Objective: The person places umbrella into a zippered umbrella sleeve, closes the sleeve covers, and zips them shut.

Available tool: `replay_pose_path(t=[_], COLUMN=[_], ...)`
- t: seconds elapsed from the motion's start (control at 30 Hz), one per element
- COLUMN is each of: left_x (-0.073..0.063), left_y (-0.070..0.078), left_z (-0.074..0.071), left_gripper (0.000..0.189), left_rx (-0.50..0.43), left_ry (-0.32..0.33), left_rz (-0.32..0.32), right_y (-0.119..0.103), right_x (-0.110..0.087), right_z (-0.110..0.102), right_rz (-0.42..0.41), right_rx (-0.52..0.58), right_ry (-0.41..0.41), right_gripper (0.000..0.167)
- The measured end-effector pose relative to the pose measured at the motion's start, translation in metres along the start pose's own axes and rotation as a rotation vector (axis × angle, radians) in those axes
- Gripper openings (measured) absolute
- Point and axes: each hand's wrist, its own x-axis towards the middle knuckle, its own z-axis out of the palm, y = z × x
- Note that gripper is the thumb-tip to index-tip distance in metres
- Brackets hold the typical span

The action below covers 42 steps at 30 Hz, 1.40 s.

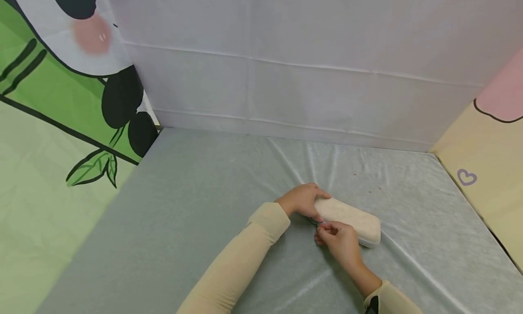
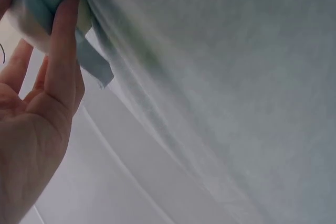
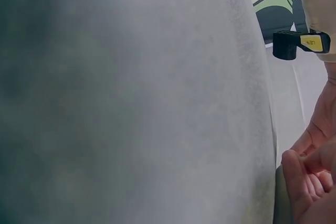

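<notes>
A long cream pencil case with rounded ends lies slanted on the grey cloth. My left hand grips its left end, thumb on the near side and fingers on the far side. Along the near edge by that thumb, my right hand pinches the zipper, whose pull is hidden by the fingertips. In the left wrist view, blue-grey tape with a loose tab runs along the cream case. The right wrist view shows the pinching right hand at the lower right, partly cut off.
Grey cloth with creases covers the table. A pale fabric wall rises behind, with printed panels at the left and right. Several tiny reddish specks lie beyond the case. A black camera is strapped to the left wrist.
</notes>
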Motion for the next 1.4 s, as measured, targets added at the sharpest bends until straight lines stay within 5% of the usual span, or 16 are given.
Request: replay_pose_path(t=[0.17,0.37,0.6,0.87,1.0,1.4], left_x=[0.006,0.014,0.023,0.034,0.036,0.034], left_y=[0.004,0.011,0.009,0.003,0.004,0.006], left_z=[-0.006,-0.007,-0.006,-0.001,0.0,-0.003], left_gripper=[0.038,0.039,0.059,0.054,0.051,0.046], left_rx=[-0.032,0.182,0.334,0.284,0.241,0.073], left_ry=[-0.007,0.013,-0.062,-0.15,-0.187,-0.205], left_rz=[-0.002,-0.058,-0.059,-0.006,-0.029,-0.047], right_y=[-0.003,0.001,0.004,0.005,0.005,0.003], right_x=[-0.001,-0.001,0.001,0.001,0.0,-0.002], right_z=[-0.002,-0.002,-0.001,-0.001,-0.001,-0.002], right_rz=[0.02,0.005,0.01,0.005,-0.006,-0.017], right_rx=[0.018,0.033,0.024,0.034,0.037,0.015], right_ry=[-0.007,0.005,0.011,0.005,0.0,0.011], right_gripper=[0.008,0.007,0.007,0.007,0.007,0.007])
